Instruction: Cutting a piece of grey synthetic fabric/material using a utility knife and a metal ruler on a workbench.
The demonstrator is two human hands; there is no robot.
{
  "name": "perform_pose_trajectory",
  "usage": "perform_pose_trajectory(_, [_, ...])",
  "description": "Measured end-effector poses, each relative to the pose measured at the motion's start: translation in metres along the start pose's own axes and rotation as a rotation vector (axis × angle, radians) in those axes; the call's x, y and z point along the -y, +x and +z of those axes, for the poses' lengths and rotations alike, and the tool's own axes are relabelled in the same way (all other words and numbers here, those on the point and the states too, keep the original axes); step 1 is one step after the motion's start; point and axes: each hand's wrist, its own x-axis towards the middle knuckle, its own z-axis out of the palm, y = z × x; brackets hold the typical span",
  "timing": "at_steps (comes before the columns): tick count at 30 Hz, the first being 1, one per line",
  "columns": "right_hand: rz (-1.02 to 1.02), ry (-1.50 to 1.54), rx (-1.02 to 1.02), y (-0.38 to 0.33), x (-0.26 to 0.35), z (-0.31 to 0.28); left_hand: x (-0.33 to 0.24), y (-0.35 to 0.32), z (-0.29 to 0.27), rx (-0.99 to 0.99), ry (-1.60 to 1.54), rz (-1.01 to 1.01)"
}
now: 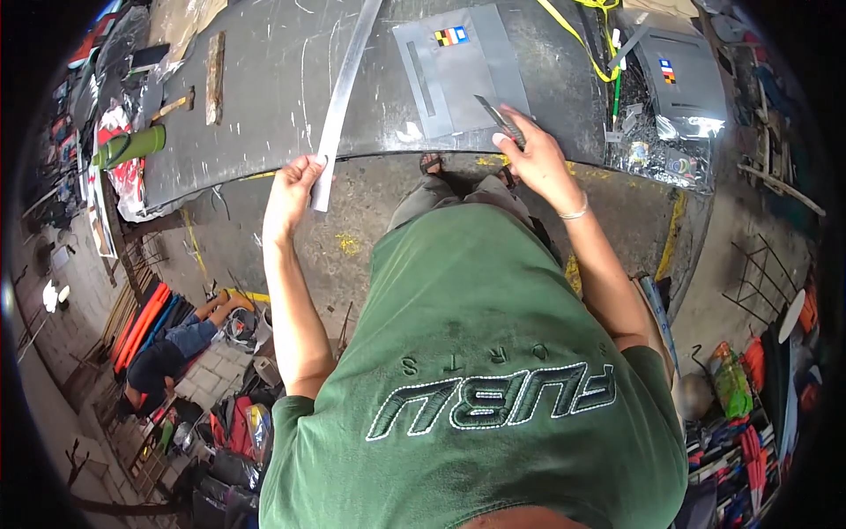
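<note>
My left hand (293, 189) is closed on the near end of a long metal ruler (342, 93), which slants across the dark worktable (264, 106) and juts past its front edge. In my right hand (542, 166) is a box cutter (500, 120), its tip pointing away to the left. Just beyond the cutter lies a flat grey sheet (480, 79) with a dark narrow strip and a small patch of coloured flags. The cutter overlaps the sheet's near right part in view; whether it touches cannot be made out.
Left on the table are a hammer (174, 104), a wooden stick (215, 78) and a green roll (132, 145). On the right lie another grey piece (683, 79), a green pencil (616, 95) and yellow strapping (568, 31). Behind left, a person (172, 357) lies beside stacked goods.
</note>
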Motion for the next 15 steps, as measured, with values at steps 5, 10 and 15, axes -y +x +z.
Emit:
perform_pose_trajectory(5, [0.239,0.338,-0.128,0.005,0.056,0.032,-0.064,0.024,0.029,0.205,0.124,0.114])
perform_pose_trajectory(10, [0.416,0.607,-0.081,0.015,0.079,0.050,-0.076,0.038,0.109,0.555,0.294,0.346])
perform_pose_trajectory(15, [0.522,0.241,-0.152,-0.013,0.057,0.029,-0.060,0.059,0.113,0.685,0.306,0.499])
